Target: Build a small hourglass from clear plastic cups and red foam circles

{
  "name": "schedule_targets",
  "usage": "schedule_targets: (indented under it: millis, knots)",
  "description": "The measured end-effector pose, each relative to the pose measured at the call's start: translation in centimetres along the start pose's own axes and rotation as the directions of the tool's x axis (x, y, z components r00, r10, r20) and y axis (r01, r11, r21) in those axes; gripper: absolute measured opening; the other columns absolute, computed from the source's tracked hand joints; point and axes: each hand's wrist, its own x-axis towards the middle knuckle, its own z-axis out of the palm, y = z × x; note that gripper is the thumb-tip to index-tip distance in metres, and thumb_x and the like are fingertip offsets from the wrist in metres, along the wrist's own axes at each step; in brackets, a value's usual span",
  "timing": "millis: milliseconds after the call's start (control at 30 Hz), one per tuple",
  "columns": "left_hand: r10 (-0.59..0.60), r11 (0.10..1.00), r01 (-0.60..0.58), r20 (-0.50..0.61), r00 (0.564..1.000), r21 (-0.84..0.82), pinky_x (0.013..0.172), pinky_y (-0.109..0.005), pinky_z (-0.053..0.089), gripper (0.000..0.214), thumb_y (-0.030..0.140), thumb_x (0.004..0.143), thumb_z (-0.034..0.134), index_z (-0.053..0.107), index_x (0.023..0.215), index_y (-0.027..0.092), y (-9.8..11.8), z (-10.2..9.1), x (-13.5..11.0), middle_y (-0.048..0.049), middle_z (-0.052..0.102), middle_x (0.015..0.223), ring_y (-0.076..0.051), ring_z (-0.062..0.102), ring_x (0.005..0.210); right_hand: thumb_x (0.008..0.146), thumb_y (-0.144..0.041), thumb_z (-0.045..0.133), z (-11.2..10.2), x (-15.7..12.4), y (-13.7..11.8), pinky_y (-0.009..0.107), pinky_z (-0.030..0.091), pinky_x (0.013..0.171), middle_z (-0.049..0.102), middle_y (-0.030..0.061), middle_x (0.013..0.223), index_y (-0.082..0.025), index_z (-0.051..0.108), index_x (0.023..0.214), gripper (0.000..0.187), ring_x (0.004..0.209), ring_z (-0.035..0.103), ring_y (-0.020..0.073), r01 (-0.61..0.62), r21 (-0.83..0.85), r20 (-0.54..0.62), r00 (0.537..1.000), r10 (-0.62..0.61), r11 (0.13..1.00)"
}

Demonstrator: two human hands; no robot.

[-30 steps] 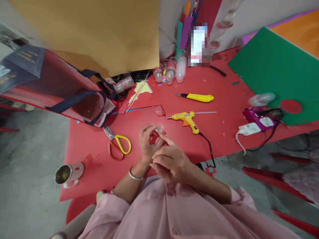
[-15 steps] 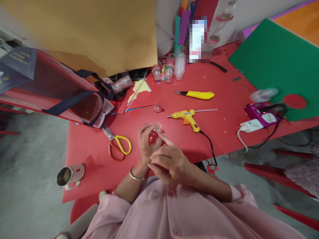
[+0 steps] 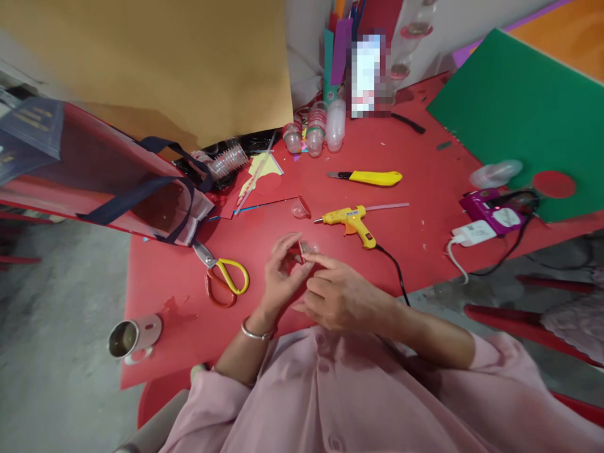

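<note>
Both hands meet just above the near middle of the red counter [image 3: 425, 207], and between them sits a small clear cup [image 3: 306, 249] with a scrap of red at its rim. The left hand [image 3: 279, 277] has its thumb and fingers [image 3: 283, 246] curved in and pinched on the cup from its nine o'clock side. The right hand [image 3: 342, 299] lays a straight forefinger against it from four o'clock, the rest curled under, so I cannot tell whether that hand truly grips. The cup looks thin-walled and very light, smooth enough to slip and easy to crush or crack; a gentle pinch across the rim, where it is stiffest, seems the best hold. From the cup, a yellow glue gun [image 3: 349, 221] lies near at two o'clock, a second clear cup [image 3: 300, 208] at twelve, a yellow knife [image 3: 370, 178] beyond at one, and scissors [image 3: 225, 277] at nine.
</note>
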Motion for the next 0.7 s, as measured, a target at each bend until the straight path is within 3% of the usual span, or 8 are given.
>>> schedule_targets:
  millis: [100, 167, 700]
  knots:
    - [-0.138, 0.958, 0.168, 0.140, 0.980, -0.232, 0.096, -0.037, 0.062, 0.054, 0.036, 0.086, 0.084, 0.068, 0.136, 0.024, 0.2, -0.4, 0.1, -0.0143, 0.065, 0.138, -0.025, 0.070, 0.119, 0.103, -0.034, 0.063, -0.9, -0.4, 1.4, 0.054, 0.055, 0.110, 0.057, -0.0017, 0.060, -0.022, 0.066, 0.066, 0.039, 0.060, 0.049, 0.0173, 0.137, -0.030, 0.004, 0.991, -0.136, 0.990]
    - [-0.178, 0.924, 0.232, 0.195, 0.965, -0.304, 0.097, -0.037, 0.062, 0.056, 0.037, 0.084, 0.086, 0.069, 0.136, 0.025, 0.2, -0.5, 0.0, -0.0135, 0.068, 0.135, -0.025, 0.071, 0.117, 0.104, -0.037, 0.063, -1.3, -0.4, 2.1, 0.054, 0.055, 0.108, 0.058, -0.0012, 0.059, -0.023, 0.067, 0.064, 0.042, 0.059, 0.047, 0.0168, 0.189, -0.029, 0.000, 0.982, -0.189, 0.982]
    - [-0.209, 0.873, 0.299, 0.258, 0.943, -0.384, 0.099, -0.038, 0.059, 0.059, 0.039, 0.079, 0.091, 0.073, 0.133, 0.025, 0.1, -1.0, -0.1, -0.0129, 0.070, 0.132, -0.027, 0.070, 0.119, 0.106, -0.035, 0.056, -1.5, 0.7, 2.8, 0.048, 0.054, 0.097, 0.063, 0.0006, 0.061, -0.022, 0.072, 0.071, 0.042, 0.062, 0.051, 0.0176, 0.216, -0.030, 0.041, 0.976, -0.214, 0.976]
